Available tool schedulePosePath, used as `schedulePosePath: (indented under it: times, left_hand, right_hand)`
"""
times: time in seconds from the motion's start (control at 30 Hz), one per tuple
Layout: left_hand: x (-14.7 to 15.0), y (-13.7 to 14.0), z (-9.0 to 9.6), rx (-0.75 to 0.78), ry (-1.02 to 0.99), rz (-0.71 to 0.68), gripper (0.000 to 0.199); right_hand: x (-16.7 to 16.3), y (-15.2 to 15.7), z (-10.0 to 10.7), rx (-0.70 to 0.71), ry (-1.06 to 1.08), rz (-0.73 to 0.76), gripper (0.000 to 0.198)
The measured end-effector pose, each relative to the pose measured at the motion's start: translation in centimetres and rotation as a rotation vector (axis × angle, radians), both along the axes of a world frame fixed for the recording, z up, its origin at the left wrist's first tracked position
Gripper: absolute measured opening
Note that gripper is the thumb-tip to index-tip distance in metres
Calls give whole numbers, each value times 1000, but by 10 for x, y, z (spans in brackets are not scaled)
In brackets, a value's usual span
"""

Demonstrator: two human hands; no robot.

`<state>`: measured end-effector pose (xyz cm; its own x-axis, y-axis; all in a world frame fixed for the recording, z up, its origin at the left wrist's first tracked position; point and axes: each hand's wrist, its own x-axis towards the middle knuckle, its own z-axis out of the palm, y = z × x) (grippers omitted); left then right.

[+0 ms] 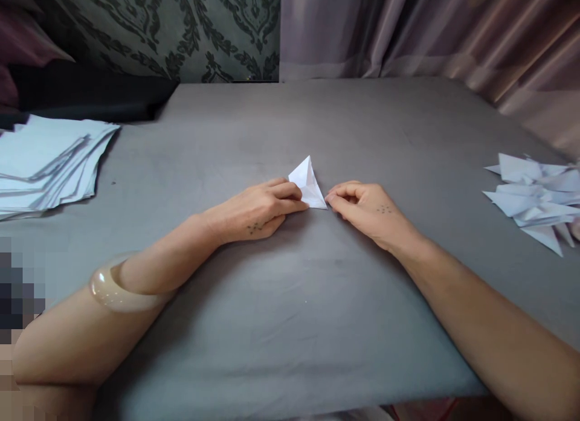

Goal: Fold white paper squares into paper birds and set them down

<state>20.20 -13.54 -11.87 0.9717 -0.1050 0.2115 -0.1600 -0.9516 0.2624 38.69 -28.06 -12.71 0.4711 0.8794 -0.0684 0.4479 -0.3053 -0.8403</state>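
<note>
A small piece of folded white paper (312, 188) lies on the grey cloth in the middle, with a peaked, triangular outline and a crease down from its top point. My left hand (267, 209) comes in from the left and grips the paper's left side, its fingers bent and covering that edge. At the lower right corner, my right hand (362, 209) has thumb and fingertips drawn together. Those tips are right at the paper's edge; whether they pinch any of it is hidden.
A stack of white paper sheets (49, 161) lies at the left, with a black cloth (99, 95) behind it. Several folded white paper pieces (539, 191) are piled at the right. Grey cloth (299, 324) covers the table; purple curtains (430, 34) hang behind.
</note>
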Motion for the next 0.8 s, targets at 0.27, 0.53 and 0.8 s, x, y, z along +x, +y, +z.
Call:
schedulePosePath:
  times: [0.27,0.53,0.8]
  left_hand:
    - [4,-1,-4,35,-20,30,44]
    - [8,-7,-2,87,35,71,47]
    - [10,-14,-3,179,37,92,48]
  right_hand:
    - [-1,1,3,-9,-17,4,18]
    - [-3,4,8,-35,76,-34,16]
    - [-4,6,5,-22,29,-38,19]
